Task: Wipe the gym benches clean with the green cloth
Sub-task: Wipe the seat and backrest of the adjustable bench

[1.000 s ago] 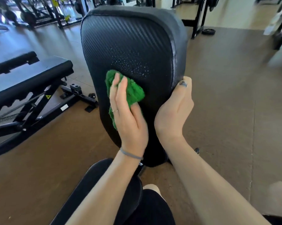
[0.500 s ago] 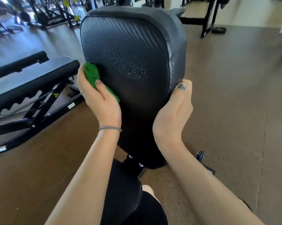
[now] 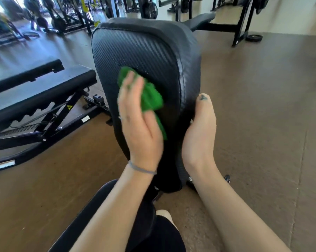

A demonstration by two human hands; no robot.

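Observation:
The black padded backrest [image 3: 146, 50] of a gym bench stands upright in front of me, with its seat pad [image 3: 91, 211] below. My left hand [image 3: 137, 128] lies flat on the backrest's front and presses the green cloth [image 3: 150, 100] against it with straight fingers. Part of the cloth sticks out above the fingertips and trails past the thumb. My right hand [image 3: 200, 135] grips the backrest's right edge, thumb on the front side, fingers hidden behind the pad.
A second black bench [image 3: 37, 90] on a metal frame stands close on the left. Another bench [image 3: 199, 20] and a weight plate [image 3: 253, 37] on the floor are at the back right. Weight machines line the far left. Brown rubber floor lies to the right.
My left hand has moved with the cloth from the backrest's left edge back to the middle of its front and flattened out. My right hand has kept its hold on the right edge.

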